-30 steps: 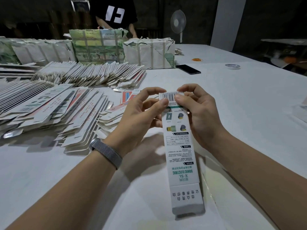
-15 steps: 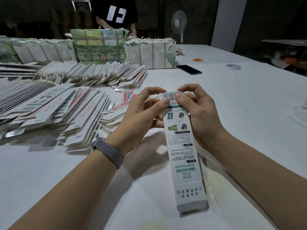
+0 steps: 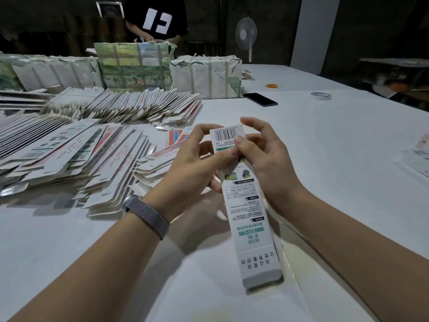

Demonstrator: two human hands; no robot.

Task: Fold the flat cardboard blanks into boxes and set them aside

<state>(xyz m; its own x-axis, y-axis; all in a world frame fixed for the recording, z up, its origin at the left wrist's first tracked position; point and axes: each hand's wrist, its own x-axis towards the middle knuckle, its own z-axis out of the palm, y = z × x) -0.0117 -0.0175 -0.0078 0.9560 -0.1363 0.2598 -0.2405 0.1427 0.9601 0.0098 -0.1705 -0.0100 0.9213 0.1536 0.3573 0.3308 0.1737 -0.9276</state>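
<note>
A long, narrow white box with green print and a barcode at its far end is held above the table, its near end pointing at me. My left hand grips the far end from the left, thumb pressed on the printed face. My right hand holds it from the right, thumb on the barcode panel and index finger curled over the far end. Fanned piles of flat cardboard blanks lie on the table to the left.
Wrapped bundles stand along the far edge, behind another row of blanks. A black phone, a tape roll and an orange ring lie far right. A person stands beyond the table. Papers at the right edge.
The box's far end has risen a little, so the barcode panel faces me more. My right thumb has slid onto that panel and my fingers have opened slightly around the end.
</note>
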